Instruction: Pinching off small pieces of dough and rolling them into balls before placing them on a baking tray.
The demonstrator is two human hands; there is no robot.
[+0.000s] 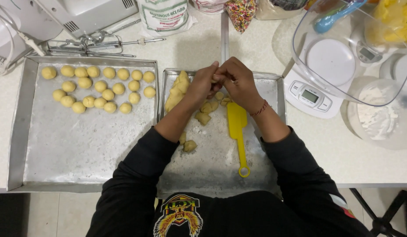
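Where both hands meet above the far edge of the right-hand tray (273, 87), the left hand (202, 85) and right hand (238, 83) are pressed fingertip to fingertip. Each grip is closed; whatever is pinched between them is hidden by the fingers, so I cannot tell what it is. Cut dough pieces (208, 107) lie on the floured tray directly beneath the hands, with a larger dough lump (178, 91) just beside the left wrist and two more bits (189, 145) near the left forearm. A yellow plastic scraper (237, 131) lies flat on the same tray, handle ring toward the person, just beside the right forearm. Rolled dough balls (100, 89) stand in three rows at the far end of the left-hand tray (80, 153). Both trays rest side by side on the pale surface (370, 162). A white digital scale (309, 97) sits to the right, partly under a clear bowl (344, 52). Metal beaters (98, 44) lie behind the left tray.
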